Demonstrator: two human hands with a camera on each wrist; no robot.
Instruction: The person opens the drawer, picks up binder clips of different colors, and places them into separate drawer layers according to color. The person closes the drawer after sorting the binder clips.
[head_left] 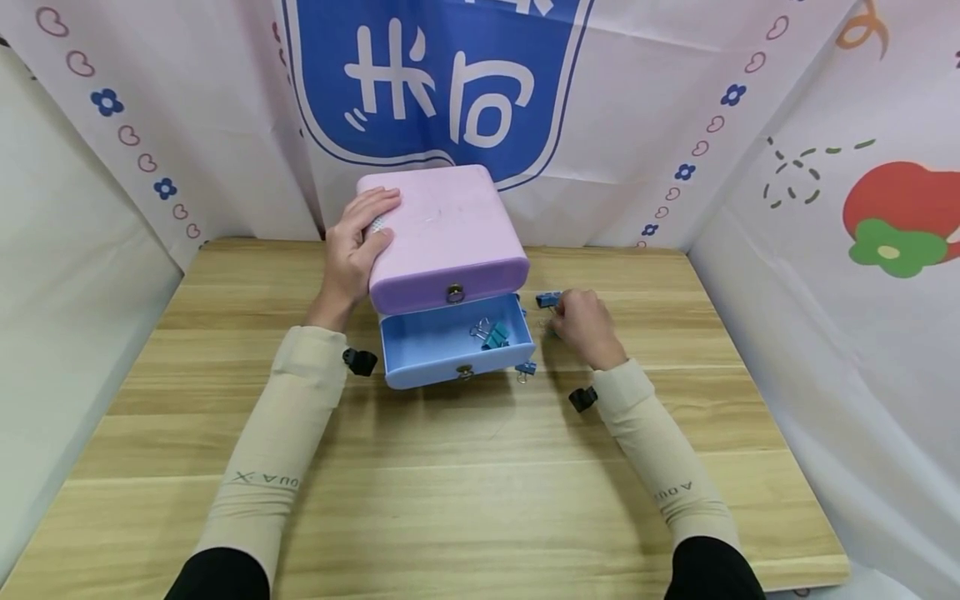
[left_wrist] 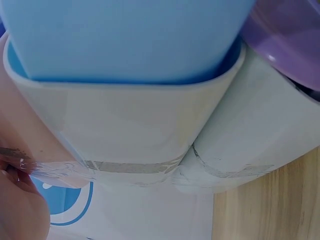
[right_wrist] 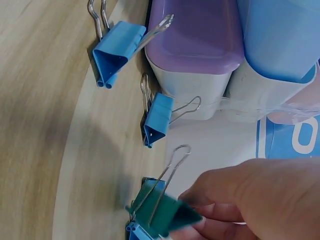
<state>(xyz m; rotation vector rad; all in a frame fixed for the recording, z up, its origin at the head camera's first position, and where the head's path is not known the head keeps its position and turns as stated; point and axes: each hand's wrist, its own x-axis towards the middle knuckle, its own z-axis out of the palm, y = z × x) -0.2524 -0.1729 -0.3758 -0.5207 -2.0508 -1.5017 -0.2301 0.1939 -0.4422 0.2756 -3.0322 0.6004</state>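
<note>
A small drawer box with a pink top [head_left: 442,212] stands at the back of the table. My left hand [head_left: 356,242] rests against its left side, fingers and thumb over the top edge. Below the purple-fronted drawer [head_left: 412,292], the light blue drawer [head_left: 420,337] is pulled out, with teal binder clips [head_left: 495,335] inside on the right. To the right of the box, my right hand [head_left: 583,325] pinches a green binder clip [right_wrist: 157,210], partly hidden by the fingers in the head view. Blue binder clips [right_wrist: 159,117] lie on the table beside the box.
Another blue binder clip [head_left: 527,367] lies by the front right corner of the pulled-out drawer. The wooden table [head_left: 480,492] reaches back to a printed cloth [head_left: 622,108], and cloth walls stand on both sides.
</note>
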